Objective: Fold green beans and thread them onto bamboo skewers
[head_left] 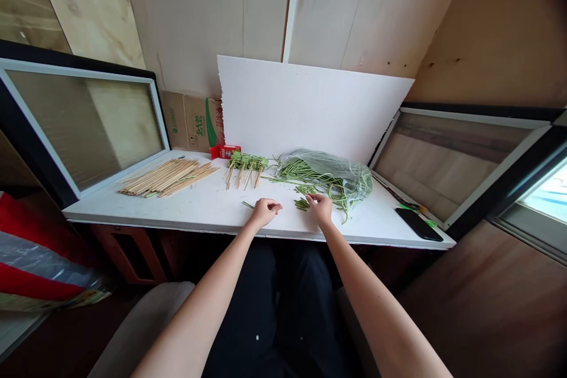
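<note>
My left hand (267,211) is just above the front part of the white table, its fingers curled in; whatever they may hold is hidden. Beside it lies a short green bean piece (247,205). My right hand (322,210) has thumb and fingers drawn together at a small pile of cut green bean pieces (302,204); I cannot make out what is between the fingertips. Behind the pile, long green beans (296,170) spill from a clear plastic bag (354,174). Further left, several skewers threaded with bean pieces (248,162) lie together.
A heap of bare bamboo skewers (170,177) covers the left of the white table (212,207). A red box (230,151) and a cardboard carton (195,121) stand behind. On the right lie a black phone (419,224) and scissors (403,201). Framed glass panels (88,130) flank both sides.
</note>
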### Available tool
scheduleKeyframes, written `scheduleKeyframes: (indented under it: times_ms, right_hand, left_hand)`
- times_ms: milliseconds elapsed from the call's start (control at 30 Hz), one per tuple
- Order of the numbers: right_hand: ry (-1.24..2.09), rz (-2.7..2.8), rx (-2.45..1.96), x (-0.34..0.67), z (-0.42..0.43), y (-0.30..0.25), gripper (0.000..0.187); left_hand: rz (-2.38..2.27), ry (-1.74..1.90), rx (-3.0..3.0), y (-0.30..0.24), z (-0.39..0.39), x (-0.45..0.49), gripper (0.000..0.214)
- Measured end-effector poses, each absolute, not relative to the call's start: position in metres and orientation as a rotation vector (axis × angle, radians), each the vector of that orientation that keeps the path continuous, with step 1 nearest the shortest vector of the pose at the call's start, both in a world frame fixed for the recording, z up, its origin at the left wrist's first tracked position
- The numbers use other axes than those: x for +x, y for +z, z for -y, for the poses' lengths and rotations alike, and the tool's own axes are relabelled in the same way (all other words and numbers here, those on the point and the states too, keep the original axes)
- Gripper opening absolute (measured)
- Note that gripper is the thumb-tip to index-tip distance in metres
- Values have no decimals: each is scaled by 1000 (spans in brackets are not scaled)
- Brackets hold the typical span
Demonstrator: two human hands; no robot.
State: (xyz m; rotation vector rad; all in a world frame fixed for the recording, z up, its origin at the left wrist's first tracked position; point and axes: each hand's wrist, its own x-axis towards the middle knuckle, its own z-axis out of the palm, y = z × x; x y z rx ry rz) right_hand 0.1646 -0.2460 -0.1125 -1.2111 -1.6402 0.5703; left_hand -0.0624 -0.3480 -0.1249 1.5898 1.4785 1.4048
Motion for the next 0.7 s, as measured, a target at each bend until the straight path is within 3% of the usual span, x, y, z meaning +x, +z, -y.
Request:
scheduleKeyframes:
  times_ms: [367, 700]
  right_hand:
    - [446, 1615, -1331, 173, 235, -127, 23]
    - [278, 1663, -1177, 162, 245, -116, 29]
  left_hand:
    - [-1466, 1356, 1632, -127, 345, -59, 24]
    - [-1487, 1364, 1657, -126, 346, -60, 23]
